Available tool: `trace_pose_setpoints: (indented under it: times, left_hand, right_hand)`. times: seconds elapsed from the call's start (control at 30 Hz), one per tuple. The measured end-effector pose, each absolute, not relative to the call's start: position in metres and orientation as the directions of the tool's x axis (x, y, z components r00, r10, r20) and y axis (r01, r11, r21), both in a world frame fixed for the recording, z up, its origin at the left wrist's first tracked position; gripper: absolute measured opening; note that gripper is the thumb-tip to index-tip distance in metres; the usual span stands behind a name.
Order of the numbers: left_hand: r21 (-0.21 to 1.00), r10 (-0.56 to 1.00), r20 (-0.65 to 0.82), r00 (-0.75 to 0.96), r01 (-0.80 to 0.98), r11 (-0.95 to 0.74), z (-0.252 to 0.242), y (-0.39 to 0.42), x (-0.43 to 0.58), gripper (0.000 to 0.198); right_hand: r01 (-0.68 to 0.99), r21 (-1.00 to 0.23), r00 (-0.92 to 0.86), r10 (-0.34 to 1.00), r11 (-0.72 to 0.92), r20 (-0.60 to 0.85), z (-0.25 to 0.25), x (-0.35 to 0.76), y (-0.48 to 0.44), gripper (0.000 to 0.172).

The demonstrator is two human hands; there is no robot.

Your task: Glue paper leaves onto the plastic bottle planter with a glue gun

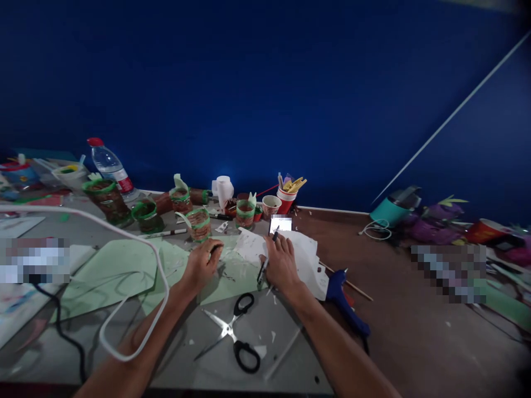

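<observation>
My left hand [202, 264] is closed, its fingers curled over the light green paper [232, 284]. A small dark spot shows at its fingertips; what it is I cannot make out. Between the thumb and fingers of my right hand [282, 264] lies a slim black pen [261, 272], one end poking out past the fingertips. That hand rests on torn white paper [309, 257]. Just beyond it is a phone with a lit screen [281, 224]. Spread scissors [227, 329] with black handles lie on the table between my forearms.
Brown cups with green rims [199, 225] stand along the back, near a water bottle [111, 168] and a red cup of tools [286, 200]. A blue glue gun [348, 309] lies right of my right hand. A white cable [160, 260] loops across my left forearm.
</observation>
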State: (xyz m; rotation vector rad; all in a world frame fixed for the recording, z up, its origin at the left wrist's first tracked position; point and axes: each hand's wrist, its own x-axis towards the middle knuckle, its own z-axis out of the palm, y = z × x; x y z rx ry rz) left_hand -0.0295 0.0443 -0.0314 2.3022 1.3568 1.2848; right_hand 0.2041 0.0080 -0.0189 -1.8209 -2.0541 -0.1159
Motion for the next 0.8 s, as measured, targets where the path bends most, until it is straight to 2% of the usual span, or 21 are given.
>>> trace_pose_setpoints:
  times: [0.17,0.43,0.63,0.8]
  left_hand:
    - [0.528,0.783,0.572,0.245,0.621,-0.580,-0.0314,0.0433,-0.0272,0.023]
    - [0.533,0.789,0.558,0.257,0.617,-0.578,-0.0341,0.0434,-0.0263,0.021]
    - [0.527,0.800,0.532,0.277,0.632,-0.568,-0.0344,0.0447,-0.0250,0.021]
    - [0.528,0.802,0.537,0.262,0.637,-0.562,-0.0346,0.0454,-0.0250,0.021]
  right_hand:
    - [0.975,-0.169,-0.098,0.965,0.142,0.244,-0.0196,0.2036,0.0094,0.054]
    - [0.956,-0.178,-0.188,0.953,0.233,0.237,-0.0170,0.2040,0.0054,0.055]
    - [0.913,-0.258,-0.272,0.942,0.317,0.197,-0.0131,0.2002,0.0008,0.063]
    - [0.904,-0.282,-0.280,0.943,0.322,0.179,-0.0145,0.1972,0.0000,0.071]
